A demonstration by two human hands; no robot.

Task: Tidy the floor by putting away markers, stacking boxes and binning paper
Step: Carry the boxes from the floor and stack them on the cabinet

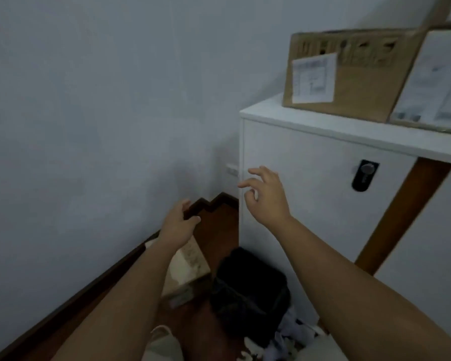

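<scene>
Hands, left hand and right hand, hang spread, each grip empty; best stoop for crumpled paper beside black bin.

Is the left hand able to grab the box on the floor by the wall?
Probably yes. The left hand is empty, fingers relaxed, hovering right above the box on the floor, and nothing lies between them. The black bin stands beside it, not in the way.

Your left arm hides part of the box below your fingers; its print is blurred.
</scene>
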